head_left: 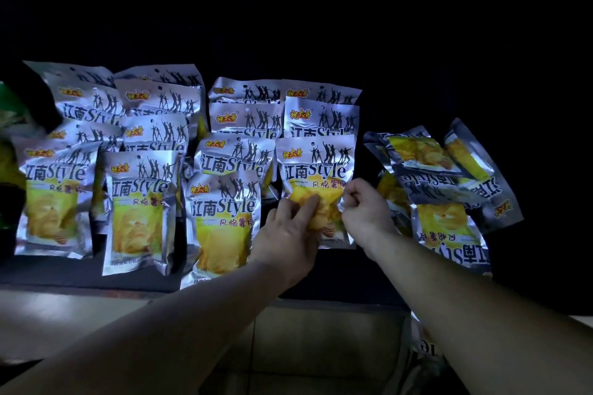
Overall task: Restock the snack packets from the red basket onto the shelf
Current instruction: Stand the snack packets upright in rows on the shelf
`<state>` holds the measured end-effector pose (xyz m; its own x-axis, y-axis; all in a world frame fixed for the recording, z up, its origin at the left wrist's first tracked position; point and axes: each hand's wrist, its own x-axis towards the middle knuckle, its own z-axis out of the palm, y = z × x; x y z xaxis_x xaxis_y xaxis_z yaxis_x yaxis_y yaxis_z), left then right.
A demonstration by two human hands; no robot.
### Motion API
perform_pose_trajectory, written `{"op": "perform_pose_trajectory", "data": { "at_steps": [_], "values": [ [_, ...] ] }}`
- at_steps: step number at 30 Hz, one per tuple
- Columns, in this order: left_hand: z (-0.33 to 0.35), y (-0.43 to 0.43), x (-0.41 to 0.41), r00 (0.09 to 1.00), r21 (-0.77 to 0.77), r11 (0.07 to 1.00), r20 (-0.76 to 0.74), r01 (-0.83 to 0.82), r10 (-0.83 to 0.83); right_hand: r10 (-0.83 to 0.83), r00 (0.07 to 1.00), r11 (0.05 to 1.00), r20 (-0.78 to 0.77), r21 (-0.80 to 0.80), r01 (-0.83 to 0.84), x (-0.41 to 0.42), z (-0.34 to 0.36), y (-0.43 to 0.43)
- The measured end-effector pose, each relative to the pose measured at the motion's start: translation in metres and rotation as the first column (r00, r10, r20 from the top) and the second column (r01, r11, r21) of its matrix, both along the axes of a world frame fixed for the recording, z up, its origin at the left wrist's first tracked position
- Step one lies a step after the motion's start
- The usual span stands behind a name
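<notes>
Both hands on one silver potato chip packet [316, 176], front of the fourth row from left on the dark shelf [369, 279]. My left hand [288, 234] pinches its lower left, thumb on the yellow panel. My right hand [365, 212] has its grip closed on the packet's right edge. Upright rows [141, 170] of the same packets fill the shelf to the left. To the right, a loose pile [449, 189] lies flat, some upside down.

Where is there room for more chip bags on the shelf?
Bare dark shelf runs along the front edge under both hands, left hand, right hand. Dark space lies behind the upright silver-and-yellow chip packets. It is crowded left and centre, and in the tumbled pile of packets at right.
</notes>
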<state>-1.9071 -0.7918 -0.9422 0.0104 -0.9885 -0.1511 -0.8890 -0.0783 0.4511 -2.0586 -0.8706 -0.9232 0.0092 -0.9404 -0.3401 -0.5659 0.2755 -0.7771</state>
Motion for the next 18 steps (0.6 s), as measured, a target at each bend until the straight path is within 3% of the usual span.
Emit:
{"op": "perform_pose_trajectory", "data": {
  "at_steps": [7,11,14,16,18],
  "values": [
    [0.011,-0.019,0.010,0.952,-0.126,0.966,-0.240,-0.227,0.192,-0.033,0.999,0.999,0.001,0.027,0.033,-0.001,0.010,0.000],
    [0.049,-0.047,0.012,0.996,-0.386,0.922,-0.084,0.008,-0.043,0.073,0.989,0.992,-0.132,-0.089,-0.085,-0.010,0.030,0.009],
    [0.078,-0.062,0.007,0.988,-0.274,0.953,-0.047,0.130,-0.148,0.138,0.969,0.963,-0.207,-0.200,-0.180,-0.016,0.038,0.014],
    [0.086,-0.066,0.006,0.989,-0.181,0.974,-0.026,0.140,-0.147,0.168,0.964,0.945,-0.204,-0.245,-0.217,-0.018,0.040,0.014],
    [0.089,-0.069,0.008,0.995,-0.183,0.978,0.014,0.096,-0.095,0.223,0.951,0.926,-0.216,-0.257,-0.276,-0.019,0.043,0.014]
  ]
}}
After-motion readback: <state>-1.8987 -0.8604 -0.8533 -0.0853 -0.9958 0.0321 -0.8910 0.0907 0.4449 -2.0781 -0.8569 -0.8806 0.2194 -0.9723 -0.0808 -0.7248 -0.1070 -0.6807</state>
